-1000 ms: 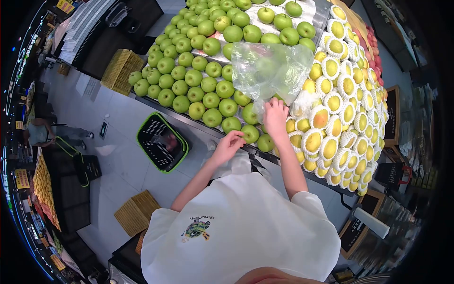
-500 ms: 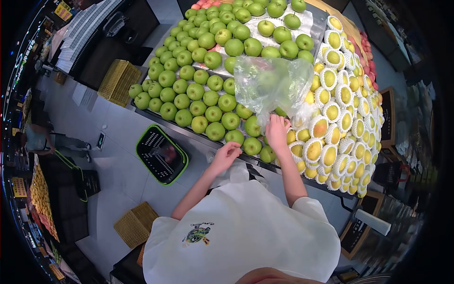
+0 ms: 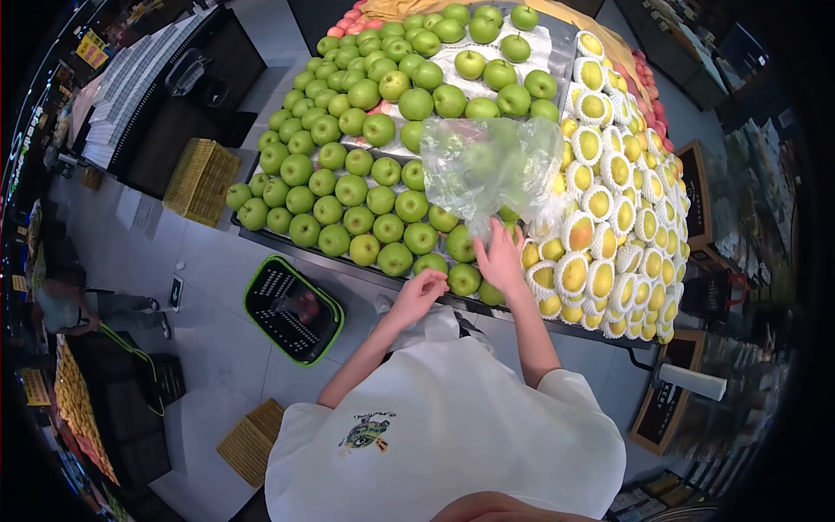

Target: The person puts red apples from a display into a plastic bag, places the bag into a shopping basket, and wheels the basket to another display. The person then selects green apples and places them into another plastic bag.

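Observation:
A clear plastic bag (image 3: 491, 165) lies spread over green apples (image 3: 380, 198) near the middle of the sloped display. My right hand (image 3: 502, 261) is at the bag's near edge, its fingers apart and pointing away from me; I see nothing held in them. Further left, my left hand (image 3: 421, 294) rests by the front row of apples. Its fingers are curled together close to an apple (image 3: 464, 278), and nothing shows in them. Just right of the bag sit yellow fruits in white foam nets (image 3: 597, 203).
A black shopping basket with green rim (image 3: 335, 335) stands on the floor at left, with a bagged item inside. Woven baskets (image 3: 202, 183) stand further off. At far left a person (image 3: 65, 306) is beside another black basket (image 3: 165, 383). A metal edge (image 3: 344, 266) borders the display.
My right hand's fingers have spread apart at the bag's edge. The bag lies in about the same place on the apples. The whole view has shifted slightly.

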The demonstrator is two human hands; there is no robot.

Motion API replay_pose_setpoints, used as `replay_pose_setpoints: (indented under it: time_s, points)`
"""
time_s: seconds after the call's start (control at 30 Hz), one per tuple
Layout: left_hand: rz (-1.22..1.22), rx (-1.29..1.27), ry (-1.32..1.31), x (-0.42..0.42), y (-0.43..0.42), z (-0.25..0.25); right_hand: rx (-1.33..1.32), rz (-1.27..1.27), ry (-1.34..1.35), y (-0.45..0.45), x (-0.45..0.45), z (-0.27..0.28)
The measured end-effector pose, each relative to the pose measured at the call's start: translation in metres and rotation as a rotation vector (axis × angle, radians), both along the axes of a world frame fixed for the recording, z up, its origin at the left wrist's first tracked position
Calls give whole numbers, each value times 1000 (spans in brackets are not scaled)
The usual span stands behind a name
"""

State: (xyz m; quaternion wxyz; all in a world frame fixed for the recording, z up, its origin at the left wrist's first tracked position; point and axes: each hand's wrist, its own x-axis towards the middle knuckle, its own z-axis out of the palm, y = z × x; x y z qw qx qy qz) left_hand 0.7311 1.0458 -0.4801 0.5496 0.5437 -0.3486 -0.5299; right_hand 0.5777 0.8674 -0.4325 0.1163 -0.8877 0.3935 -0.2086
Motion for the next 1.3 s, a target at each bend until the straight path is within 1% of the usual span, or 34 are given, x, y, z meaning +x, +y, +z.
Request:
replay_pose_setpoints:
  time_s: [0.2, 0.27, 0.4, 0.47, 0.7, 0.8, 0.87, 0.93, 1.0, 1.03, 1.07, 1.17, 1.27, 1.3]
  points:
    - [-54, 1, 30, 13, 0, 4, -7, -21, 61, 7, 8, -3]
    - [-52, 12, 43, 16, 2, 3, -118, -20, 101, 9, 9, -12]
    - [-59, 18, 64, 24, 6, -7, -162, -40, 114, 8, 9, -24]
    - [-44, 5, 92, 28, 7, -11, 1, -102, -22, 1, 9, -25]
    - [-58, 7, 62, 40, 13, -22, 10, -160, -126, -3, 12, -33]
    - [-77, -23, 70, 41, 14, -23, -42, -218, -157, -5, 8, -40]
    - [-78, -13, 76, 44, 14, -23, 27, -231, -166, -6, 13, -37]
    - [-107, 12, 58, 46, 13, -22, -27, -243, -197, -7, 15, -36]
    - [-76, -8, 4, 44, 13, -26, -65, -245, -234, -8, 19, -32]
    - [-58, 14, -81, 41, 10, -21, -94, -255, -252, -10, 21, -33]
    - [-61, 24, -78, 40, 6, -17, -85, -259, -248, -15, 20, -33]
    - [-28, 8, -229, 37, 5, -14, -118, -241, -198, -17, 23, -38]
    - [-12, 39, -334, 33, 5, -7, -65, -213, -162, -20, 20, -35]
    - [-7, 46, -333, 31, 4, -5, -43, -196, -176, -19, 18, -33]
